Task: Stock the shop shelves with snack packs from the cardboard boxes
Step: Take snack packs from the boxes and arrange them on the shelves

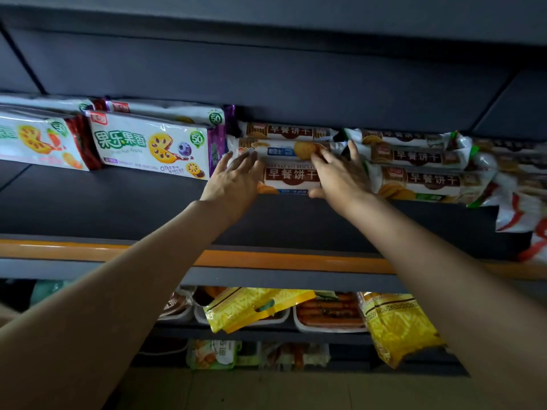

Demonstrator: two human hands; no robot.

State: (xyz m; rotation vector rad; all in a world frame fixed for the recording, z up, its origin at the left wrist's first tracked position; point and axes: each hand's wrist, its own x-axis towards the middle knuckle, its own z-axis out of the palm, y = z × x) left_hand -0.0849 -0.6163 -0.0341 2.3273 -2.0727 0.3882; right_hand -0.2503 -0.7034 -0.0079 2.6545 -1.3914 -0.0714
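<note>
Both hands reached onto the dark shelf [124, 202]. The left hand [233, 180] lay with straight, spread fingers against the left end of a biscuit pack [291, 176]. The right hand [337, 174] covered its right end, fingers spread flat and thumb under the pack's lower edge. The pack sat on the shelf in front of a biscuit stack [414, 156], right of the fruit-cookie packs [148, 145].

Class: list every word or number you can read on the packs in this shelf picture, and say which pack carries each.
"果乐果香": white fruit-biscuit pack, beside a blueberry picture.
"50": green badge on that pack.
"早餐饼干": brown band on the biscuit roll between both hands; also on the neighbouring rolls.
Small print on all packs: too blurred to read.
</note>
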